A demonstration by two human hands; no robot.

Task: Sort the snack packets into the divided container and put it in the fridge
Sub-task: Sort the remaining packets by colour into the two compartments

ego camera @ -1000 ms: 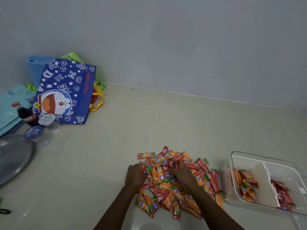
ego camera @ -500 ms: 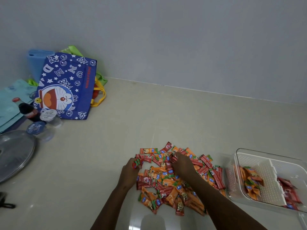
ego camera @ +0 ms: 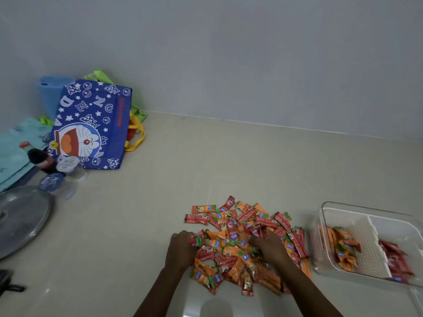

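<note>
The left hand (ego camera: 180,249) now sits at the left edge of the pile of snack packets (ego camera: 242,243), its fingers curled round a small bunch of red packets, having slid outward from the middle of the heap where it was a second ago. The right hand (ego camera: 269,247) has drawn back toward the pile's centre and pinches a few red packets at its fingertips, just in front of the knuckles. Both hands therefore seem to be gathering red packets rather than spreading the heap, which suggests the next step is carrying them over to the divided container (ego camera: 343,209). That clear tub stands just to the right of the pile, not touching either hand; its left compartment holds orange packets (ego camera: 342,250), and its right compartment, beyond the white divider (ego camera: 375,243), holds red packets (ego camera: 398,259). Most of the packets are still on the floor, so the sorting looks far from finished, and the fridge is not in view. Well apart to the left lie a blue cartoon bag (ego camera: 91,124), a dark bottle (ego camera: 40,157) and a metal lid (ego camera: 20,218).
</note>
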